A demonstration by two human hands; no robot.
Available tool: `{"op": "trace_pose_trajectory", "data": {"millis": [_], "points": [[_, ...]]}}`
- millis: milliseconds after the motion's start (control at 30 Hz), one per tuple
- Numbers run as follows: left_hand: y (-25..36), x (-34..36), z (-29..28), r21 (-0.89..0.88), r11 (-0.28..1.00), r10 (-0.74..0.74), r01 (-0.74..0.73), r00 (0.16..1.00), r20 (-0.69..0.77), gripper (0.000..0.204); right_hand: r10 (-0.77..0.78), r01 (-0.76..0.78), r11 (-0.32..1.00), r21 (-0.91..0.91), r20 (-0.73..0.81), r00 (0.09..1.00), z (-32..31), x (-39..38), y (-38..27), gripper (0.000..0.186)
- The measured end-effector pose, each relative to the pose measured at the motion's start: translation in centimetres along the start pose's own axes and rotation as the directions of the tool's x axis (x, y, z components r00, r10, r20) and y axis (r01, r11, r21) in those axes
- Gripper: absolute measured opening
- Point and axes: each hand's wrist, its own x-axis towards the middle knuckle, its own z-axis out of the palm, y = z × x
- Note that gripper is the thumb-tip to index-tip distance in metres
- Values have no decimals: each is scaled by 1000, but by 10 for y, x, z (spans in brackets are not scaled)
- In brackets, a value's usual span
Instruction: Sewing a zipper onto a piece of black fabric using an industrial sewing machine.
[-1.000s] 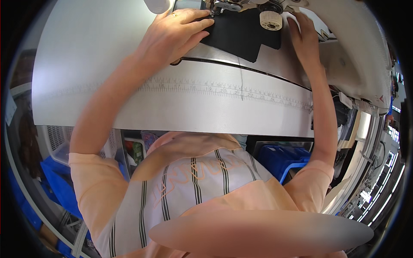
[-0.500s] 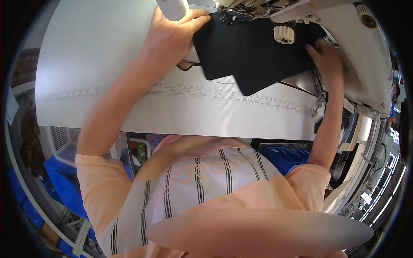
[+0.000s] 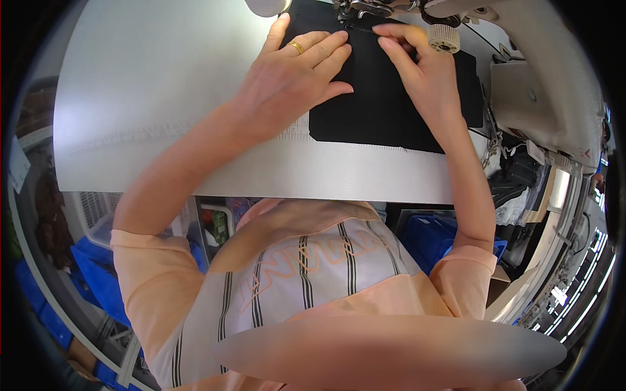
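Black fabric (image 3: 385,104) lies on the white worktop, its upper part under the needle area (image 3: 349,13) of a sewing machine (image 3: 554,98). My left hand (image 3: 293,72) rests flat on the fabric's left part, fingers stretched toward the needle area and a ring on one finger. Right of the needle area, my right hand (image 3: 424,72) is bent over the fabric, thumb and forefinger close together in a pinch. A thin dark strip (image 3: 360,28) runs from the needle area to these fingertips; its kind is too small to make out.
A pale dial (image 3: 443,39) sits just above my right hand. A lit white lamp head (image 3: 266,5) hangs beside my left fingers. Ruler markings (image 3: 297,130) cross the worktop (image 3: 150,156). Below its front edge are a white basket (image 3: 98,218) and a blue bin (image 3: 427,238).
The fabric has shifted and turned under the machine. My left hand has moved right onto it. My right hand has come left from the fabric's right edge to near the needle area.
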Motion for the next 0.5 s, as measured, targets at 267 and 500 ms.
{"op": "trace_pose_trajectory", "data": {"millis": [267, 500], "points": [[-3, -1, -3, 11, 995, -100, 100, 995, 24, 57, 17, -11, 980, -197, 26, 1000, 34, 28, 32, 20], [1, 1, -9, 68, 992, 105, -108, 993, 50, 54, -60, 62, 996, -64, 20, 998, 18, 23, 24, 15]]}}
